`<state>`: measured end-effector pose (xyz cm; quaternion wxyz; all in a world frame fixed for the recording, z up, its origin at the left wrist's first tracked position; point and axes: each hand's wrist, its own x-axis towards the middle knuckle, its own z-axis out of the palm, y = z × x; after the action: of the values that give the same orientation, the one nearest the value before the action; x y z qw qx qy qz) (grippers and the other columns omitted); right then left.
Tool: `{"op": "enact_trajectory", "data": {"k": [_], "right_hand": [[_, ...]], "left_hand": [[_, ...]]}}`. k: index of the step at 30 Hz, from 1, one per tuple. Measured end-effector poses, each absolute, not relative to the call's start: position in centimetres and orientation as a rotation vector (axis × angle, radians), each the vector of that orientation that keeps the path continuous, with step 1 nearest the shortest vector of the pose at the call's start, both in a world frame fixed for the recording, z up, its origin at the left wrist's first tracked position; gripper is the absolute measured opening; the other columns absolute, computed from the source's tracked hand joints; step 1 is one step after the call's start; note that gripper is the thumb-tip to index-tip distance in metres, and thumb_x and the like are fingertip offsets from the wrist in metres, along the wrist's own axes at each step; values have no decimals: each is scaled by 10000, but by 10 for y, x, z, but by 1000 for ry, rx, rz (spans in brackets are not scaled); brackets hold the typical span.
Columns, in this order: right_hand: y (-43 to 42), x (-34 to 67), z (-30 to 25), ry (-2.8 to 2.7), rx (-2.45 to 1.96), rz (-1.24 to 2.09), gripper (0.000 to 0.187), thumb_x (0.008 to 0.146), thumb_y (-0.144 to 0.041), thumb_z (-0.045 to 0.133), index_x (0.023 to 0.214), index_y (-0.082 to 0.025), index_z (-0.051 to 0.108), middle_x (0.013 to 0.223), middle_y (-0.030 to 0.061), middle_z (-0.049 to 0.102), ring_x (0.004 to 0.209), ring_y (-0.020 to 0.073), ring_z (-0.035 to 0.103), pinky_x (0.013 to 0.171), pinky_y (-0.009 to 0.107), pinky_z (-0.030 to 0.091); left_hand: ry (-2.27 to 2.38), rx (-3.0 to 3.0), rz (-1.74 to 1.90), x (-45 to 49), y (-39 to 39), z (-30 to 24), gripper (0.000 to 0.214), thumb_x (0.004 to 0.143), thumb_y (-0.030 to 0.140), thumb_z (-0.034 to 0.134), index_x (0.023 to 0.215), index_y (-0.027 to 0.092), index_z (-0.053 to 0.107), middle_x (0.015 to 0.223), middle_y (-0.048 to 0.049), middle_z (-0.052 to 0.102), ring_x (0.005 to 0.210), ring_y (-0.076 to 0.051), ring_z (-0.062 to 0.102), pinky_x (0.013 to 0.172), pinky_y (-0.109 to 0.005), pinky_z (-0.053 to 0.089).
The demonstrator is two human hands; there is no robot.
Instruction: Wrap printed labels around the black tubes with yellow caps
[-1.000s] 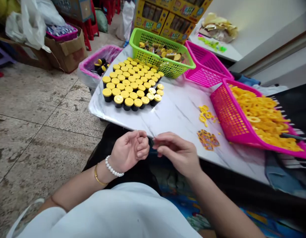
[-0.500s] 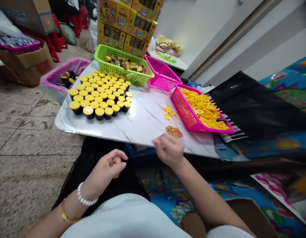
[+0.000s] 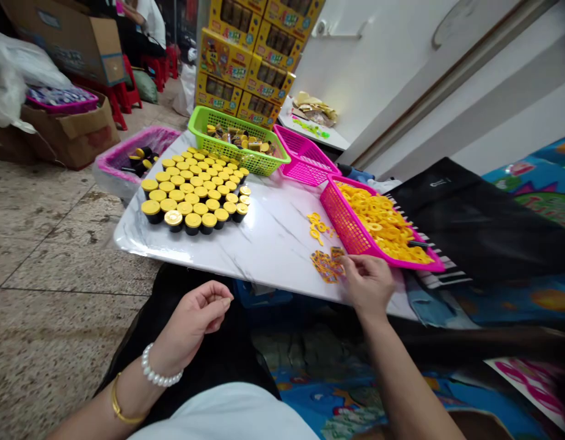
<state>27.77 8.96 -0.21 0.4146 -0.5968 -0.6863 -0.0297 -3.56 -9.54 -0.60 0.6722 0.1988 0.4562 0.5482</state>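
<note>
My left hand point(image 3: 195, 321) hovers over my lap below the table edge, fingers curled with thumb and fingertips pinched on something I cannot make out. My right hand point(image 3: 367, 282) rests on the near right part of the white marble-pattern table point(image 3: 273, 241), its fingers closed at a small pile of yellow-orange stickers point(image 3: 327, 266). Beside it, a pink basket point(image 3: 350, 229) holds many yellow rings. A few loose yellow rings point(image 3: 316, 224) lie on the table. A block of several black bottles with yellow caps point(image 3: 195, 189) stands at the table's left.
A green basket point(image 3: 239, 142) with small items and an empty pink basket point(image 3: 305, 160) sit at the table's far side. A pink bin point(image 3: 126, 160) stands on the floor at left. Yellow cartons point(image 3: 250, 55), a cardboard box point(image 3: 71, 128) and red stools stand behind. A black bag point(image 3: 474, 220) lies right.
My right hand moved from in front of my left hand out to the right, onto the sticker pile. My left hand dropped toward my lap. The view swung right.
</note>
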Motion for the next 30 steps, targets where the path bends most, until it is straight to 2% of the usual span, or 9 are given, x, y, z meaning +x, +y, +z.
{"op": "enact_trajectory", "data": {"k": [3,7,10,14,16,19,22,25,30], "right_hand": [[64,217,10,-1697,-1225,318,271,857,-452,685,892,-184,713,946,91,759,773,202,702,735,359,574],[15,126,14,-1809,-1020,903,192,885,-392,698,898,-200,691,759,27,745,618,162,698,621,306,584],[-10,82,11,-1771,-893,1240,182,833,-370,761,861,-212,675,771,12,732,660,150,701,648,284,596],[-14,61,4,-1552,-867,1844,395,728,-421,847,1010,-214,663,774,0,731,610,142,676,547,260,582],[-12,58,0,-1510,-895,2029,374,704,-446,861,906,-181,693,706,4,713,562,120,637,499,227,547],[-14,58,-7,-1513,-948,1977,363,715,-477,853,714,-166,666,645,2,684,527,93,594,479,199,514],[-22,58,-10,-1549,-998,1783,368,774,-514,800,740,-177,656,603,-13,662,485,93,571,459,206,496],[-28,60,-10,-1584,-990,1668,385,816,-543,752,735,-186,633,549,-25,627,451,98,546,444,217,479],[-31,61,-7,-1652,-962,1519,401,886,-552,668,720,-189,628,544,-18,607,456,112,538,444,236,472]], "left_hand": [[1117,536,1335,-35,-88,4,333,722,397,806,871,138,659,662,26,567,544,-64,452,483,-189,309],[1182,608,1505,-42,-81,11,390,689,375,843,950,142,672,886,-50,688,695,-114,585,583,-226,454],[1208,622,1579,-57,-85,6,322,700,364,840,869,143,679,769,-25,674,650,-109,565,573,-228,441],[1237,627,1532,-80,-100,0,288,718,382,824,774,132,692,660,6,632,538,-67,473,510,-210,366],[1242,635,1491,-86,-106,0,287,698,367,836,780,129,699,660,6,639,544,-71,491,525,-211,388],[1353,560,1641,-83,-112,2,299,691,355,840,852,148,696,696,7,655,590,-90,539,555,-216,425],[1493,523,1813,-71,-117,5,255,740,391,802,794,170,686,650,18,619,582,-98,521,547,-221,421],[1534,561,1799,-61,-123,9,269,780,433,766,716,181,699,549,22,551,542,-111,488,513,-235,388],[1578,514,1830,-56,-127,5,328,792,505,756,746,180,746,464,43,449,467,-101,407,442,-237,294]]}}
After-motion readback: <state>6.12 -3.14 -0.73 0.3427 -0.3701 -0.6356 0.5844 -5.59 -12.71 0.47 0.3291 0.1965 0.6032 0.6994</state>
